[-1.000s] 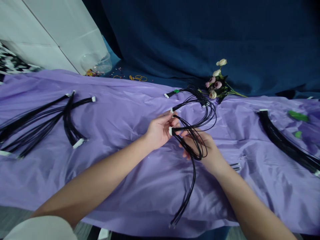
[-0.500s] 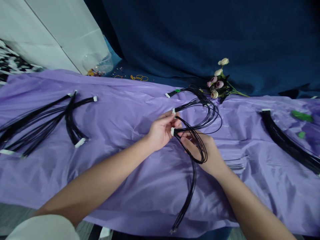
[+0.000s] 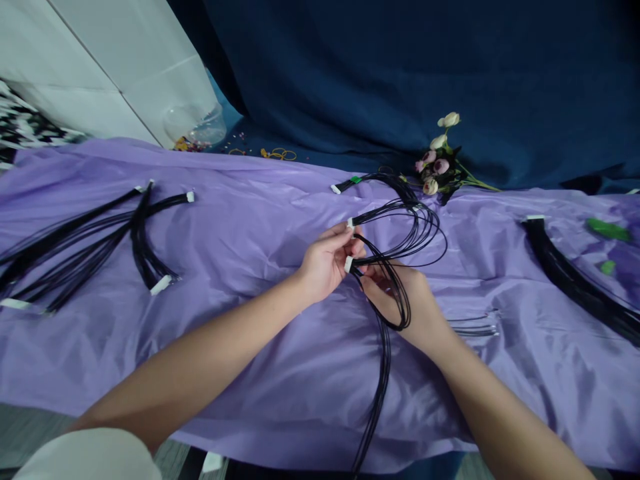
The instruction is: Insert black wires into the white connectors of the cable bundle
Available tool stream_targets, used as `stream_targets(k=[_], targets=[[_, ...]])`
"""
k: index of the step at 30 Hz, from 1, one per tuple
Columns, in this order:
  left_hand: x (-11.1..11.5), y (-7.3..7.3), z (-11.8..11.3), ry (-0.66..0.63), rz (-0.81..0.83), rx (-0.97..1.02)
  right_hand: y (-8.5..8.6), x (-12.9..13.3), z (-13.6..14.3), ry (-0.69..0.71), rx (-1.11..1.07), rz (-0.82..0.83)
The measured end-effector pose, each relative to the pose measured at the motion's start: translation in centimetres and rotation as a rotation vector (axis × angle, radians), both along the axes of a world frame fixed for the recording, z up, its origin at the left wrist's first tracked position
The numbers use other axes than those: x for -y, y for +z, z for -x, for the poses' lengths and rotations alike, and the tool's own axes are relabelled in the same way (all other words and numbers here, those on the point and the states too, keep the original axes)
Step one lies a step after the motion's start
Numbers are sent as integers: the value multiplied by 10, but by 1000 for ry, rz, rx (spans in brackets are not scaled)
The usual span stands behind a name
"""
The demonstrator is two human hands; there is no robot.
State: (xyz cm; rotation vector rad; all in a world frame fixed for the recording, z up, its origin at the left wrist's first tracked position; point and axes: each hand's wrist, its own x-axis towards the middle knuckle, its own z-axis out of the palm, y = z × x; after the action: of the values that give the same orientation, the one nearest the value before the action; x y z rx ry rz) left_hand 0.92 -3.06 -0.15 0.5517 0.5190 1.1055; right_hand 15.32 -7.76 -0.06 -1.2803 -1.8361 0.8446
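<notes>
My left hand (image 3: 327, 263) is closed, its thumb and finger pinching a small white connector (image 3: 351, 223) at one end of a black wire harness (image 3: 417, 230). A second white connector (image 3: 349, 264) sits just below, between my two hands. Close to it, my right hand (image 3: 400, 293) is closed on the harness's black wires, with its fingertips partly hidden behind them. One loop of wire hangs over the back of my right hand. Below, a loose wire bundle (image 3: 383, 380) trails down over the purple cloth. The harness's far end, with another white connector (image 3: 335, 189) and a green band, lies on the cloth.
More black wire harnesses (image 3: 115, 230) lie at left, and a thick black wire bundle (image 3: 565, 273) at right. Several short loose wires (image 3: 473, 327) rest beside my right forearm. Artificial flowers (image 3: 435, 163), yellow bands (image 3: 279, 154) and a clear bowl (image 3: 197, 123) are along the back.
Both hands have stayed almost in place, shifting very slightly right. The trailing wire bundle has slid lower, and its end now reaches the bottom edge of the view.
</notes>
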Motion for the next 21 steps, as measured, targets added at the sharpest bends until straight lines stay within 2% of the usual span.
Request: stream_targets(k=[10,16,21], targets=[[0,-3,-2,19,7,-36,-16,-3,1,-32,-43,179],[2,-3,-2,-3,23,-41,-13,-7,6,20,-307,434],[3,3,-3,9,58,-51,-10,-9,10,-31,-409,535]])
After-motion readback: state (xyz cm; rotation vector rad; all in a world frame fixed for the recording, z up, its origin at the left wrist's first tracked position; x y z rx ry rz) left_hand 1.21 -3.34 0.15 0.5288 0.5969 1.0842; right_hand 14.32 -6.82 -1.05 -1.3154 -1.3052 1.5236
